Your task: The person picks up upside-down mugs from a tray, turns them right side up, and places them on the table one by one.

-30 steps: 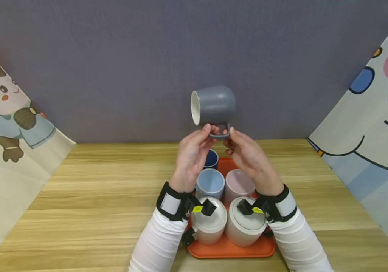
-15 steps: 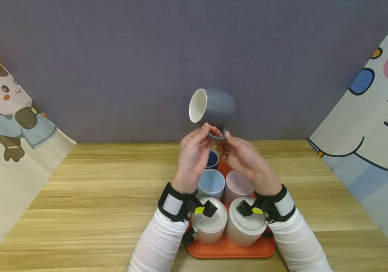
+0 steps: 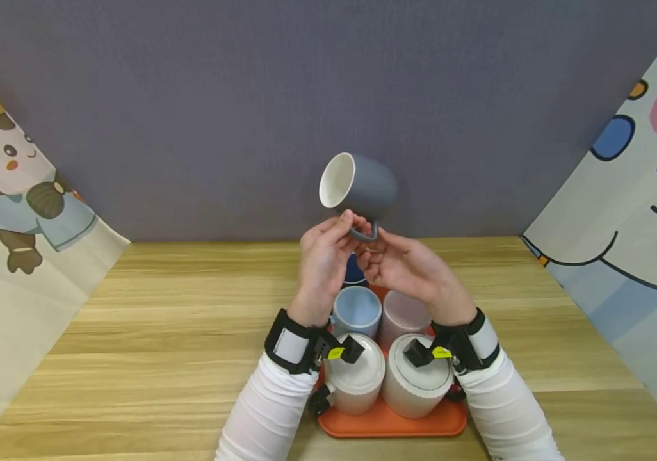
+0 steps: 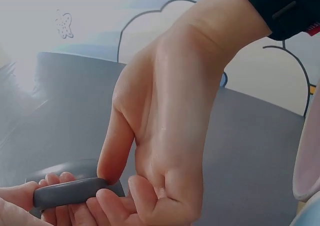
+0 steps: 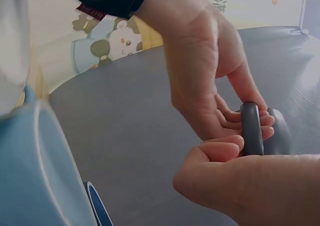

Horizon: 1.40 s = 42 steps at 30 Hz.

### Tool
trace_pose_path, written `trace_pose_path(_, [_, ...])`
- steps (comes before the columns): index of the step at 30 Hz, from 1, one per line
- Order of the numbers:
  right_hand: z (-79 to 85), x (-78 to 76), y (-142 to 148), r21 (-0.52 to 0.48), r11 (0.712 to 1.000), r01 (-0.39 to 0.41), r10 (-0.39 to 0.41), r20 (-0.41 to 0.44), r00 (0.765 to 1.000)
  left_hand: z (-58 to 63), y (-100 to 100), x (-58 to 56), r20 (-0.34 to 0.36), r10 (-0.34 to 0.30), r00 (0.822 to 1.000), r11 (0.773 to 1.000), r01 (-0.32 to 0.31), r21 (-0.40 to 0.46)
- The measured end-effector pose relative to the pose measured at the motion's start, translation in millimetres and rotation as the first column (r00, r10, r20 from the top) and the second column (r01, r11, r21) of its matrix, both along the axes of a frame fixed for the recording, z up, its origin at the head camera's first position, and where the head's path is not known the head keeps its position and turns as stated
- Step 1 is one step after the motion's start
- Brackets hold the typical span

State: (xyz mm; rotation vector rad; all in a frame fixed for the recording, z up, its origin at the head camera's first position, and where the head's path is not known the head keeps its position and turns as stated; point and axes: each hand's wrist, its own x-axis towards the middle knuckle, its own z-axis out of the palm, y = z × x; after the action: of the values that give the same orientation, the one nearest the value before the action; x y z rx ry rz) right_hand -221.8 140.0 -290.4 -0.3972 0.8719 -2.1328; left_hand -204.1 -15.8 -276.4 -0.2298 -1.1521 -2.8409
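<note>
A grey-blue mug (image 3: 371, 189) with a white inside is held up in front of the grey backdrop. It lies tilted on its side, mouth to the left and partly toward me, handle down. My left hand (image 3: 323, 269) grips the handle between thumb and fingers. On the handle's right end, my right hand (image 3: 415, 272) pinches with thumb and curled fingers. In the left wrist view the handle (image 4: 70, 192) spans between both hands, and the mug's body is mostly hidden. The right wrist view shows the handle (image 5: 251, 128) between the same fingertips.
Below the hands an orange tray (image 3: 392, 422) stands on the wooden table (image 3: 190, 339). It carries a light blue mug (image 3: 357, 307), a pink mug (image 3: 405, 314), a partly hidden dark blue mug (image 3: 354, 270) and two white lidded mugs, left (image 3: 354, 390) and right (image 3: 415, 394).
The mug has turned so its mouth faces me more, and its handle has shifted slightly left. My right hand has followed leftward with the handle's end.
</note>
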Motion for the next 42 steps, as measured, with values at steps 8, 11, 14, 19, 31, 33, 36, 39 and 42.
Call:
trace_pose_path(8, [0.8,1.3,3.1,-0.103,0.993,-0.048,0.061,0.126,0.99,1.5,-9.6,-3.3,-0.003,-0.027,1.0,1.0,0.027,-0.007])
trace_pose_path(11, [0.0,1.4,4.0,-0.116,0.993,-0.031,0.051,0.174,0.984,3.1,-15.9,-3.4,-0.013,-0.016,1.0,1.0,0.015,-0.016])
trace_pose_path(14, [0.4,1.9,5.3,-0.068,0.998,0.006,0.004,0.15,0.989,4.3,-22.7,-3.5,-0.019,0.003,1.0,0.999,-0.004,-0.041])
trace_pose_path(19, [2.2,7.0,7.1,0.214,0.962,0.169,-0.14,-0.144,0.98,3.5,-36.1,-5.3,-0.011,0.04,0.999,0.997,-0.041,-0.069])
trace_pose_path(31, [5.6,24.8,21.7,0.397,0.745,0.536,-0.24,-0.591,0.77,-5.9,-68.4,-6.2,-0.023,0.127,0.992,0.984,-0.129,-0.12])
trace_pose_path(33, [6.7,26.3,25.1,0.404,0.709,0.578,-0.252,-0.621,0.742,-7.7,-72.9,-8.1,-0.02,0.148,0.989,0.98,-0.149,-0.134])
trace_pose_path(36, [7.2,28.5,31.1,0.411,0.673,0.615,-0.255,-0.651,0.715,-10.8,-80.1,-10.3,-0.013,0.178,0.984,0.97,-0.178,-0.164])
trace_pose_path(39, [6.5,30.2,37.9,0.407,0.662,0.63,-0.261,-0.662,0.702,-14.7,-87.5,-12.6,-0.006,0.21,0.978,0.958,-0.206,-0.2])
trace_pose_path(42, [5.4,31.5,43.8,0.404,0.643,0.65,-0.274,-0.672,0.688,-18.8,-93.9,-15.1,-0.002,0.234,0.972,0.948,-0.228,-0.222])
